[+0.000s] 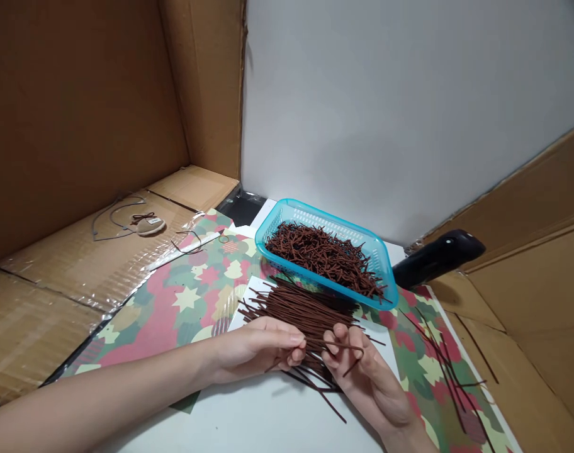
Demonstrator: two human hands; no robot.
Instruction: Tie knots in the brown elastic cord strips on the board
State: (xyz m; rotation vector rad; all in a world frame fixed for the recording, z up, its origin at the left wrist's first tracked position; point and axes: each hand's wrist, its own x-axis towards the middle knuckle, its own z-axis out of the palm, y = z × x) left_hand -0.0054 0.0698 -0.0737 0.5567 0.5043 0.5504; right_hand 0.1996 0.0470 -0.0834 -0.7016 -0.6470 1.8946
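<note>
A thin brown strand runs between my hands above a pile of similar strands. My left hand pinches it between thumb and fingertips, and a short end pokes out below. In my right hand the fingers are curled around the strand, which bends sharply downward by the index finger. Beneath both hands, long brown strands lie roughly side by side on a white sheet. Behind the pile stands a blue plastic basket holding many short, tangled brown pieces.
Several loose strands lie on the patterned cloth at the right. Beyond the basket, a black handle-like object sticks out. At the left are a white pointed strip, a small beige oval item and cardboard walls.
</note>
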